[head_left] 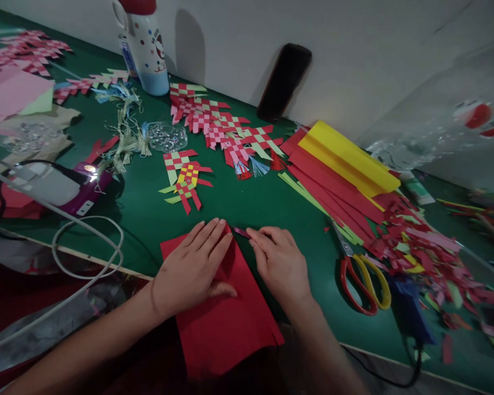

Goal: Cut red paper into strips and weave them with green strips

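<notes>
My left hand (197, 269) lies flat on a sheet of red paper (230, 340), fingers stretched towards its top corner and thumb out to the side. The sheet's lower end hangs over the table's front edge. Just right of the sheet, my right hand (282, 263) is closed in a pinch around a slim purple tool (241, 233), which looks like a small craft knife. Its tip points at the paper's top corner, near my left fingertips. Whether the tip touches the paper I cannot tell.
Scissors (364, 282) with red and yellow handles lie to the right, beside paper scraps (424, 247) and stacked red and yellow sheets (346, 159). Woven paper fish (214, 120) spread beyond my hands. A bottle (148, 49), phone (284, 82) and power strip (84, 189) stand around.
</notes>
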Action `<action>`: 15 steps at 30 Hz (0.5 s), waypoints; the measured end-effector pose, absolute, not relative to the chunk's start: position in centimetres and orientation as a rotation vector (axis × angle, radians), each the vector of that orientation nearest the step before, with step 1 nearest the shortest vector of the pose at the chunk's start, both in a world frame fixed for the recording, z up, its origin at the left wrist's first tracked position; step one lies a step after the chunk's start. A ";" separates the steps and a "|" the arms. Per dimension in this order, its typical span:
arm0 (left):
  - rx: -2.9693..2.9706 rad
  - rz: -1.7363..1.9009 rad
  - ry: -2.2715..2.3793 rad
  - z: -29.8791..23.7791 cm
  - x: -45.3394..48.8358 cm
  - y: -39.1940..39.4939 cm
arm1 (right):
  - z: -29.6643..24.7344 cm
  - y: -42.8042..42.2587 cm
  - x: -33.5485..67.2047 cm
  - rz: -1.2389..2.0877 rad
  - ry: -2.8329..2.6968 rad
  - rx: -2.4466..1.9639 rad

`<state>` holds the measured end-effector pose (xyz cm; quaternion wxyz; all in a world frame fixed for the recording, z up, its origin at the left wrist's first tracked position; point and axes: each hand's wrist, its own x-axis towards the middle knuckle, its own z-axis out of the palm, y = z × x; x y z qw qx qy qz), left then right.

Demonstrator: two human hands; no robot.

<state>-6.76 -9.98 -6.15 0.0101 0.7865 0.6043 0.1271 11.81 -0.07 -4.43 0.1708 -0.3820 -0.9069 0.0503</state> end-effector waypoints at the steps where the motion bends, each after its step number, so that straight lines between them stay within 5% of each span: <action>1: 2.450 0.395 1.888 -6.2 -6.8 -10.0 | -4.4 -0.1 11.7 0.149 -2.587 -1.087; 15: 2.437 0.419 1.881 -6.0 -6.8 -9.9 | -4.6 1.3 12.8 -0.060 -2.492 -1.281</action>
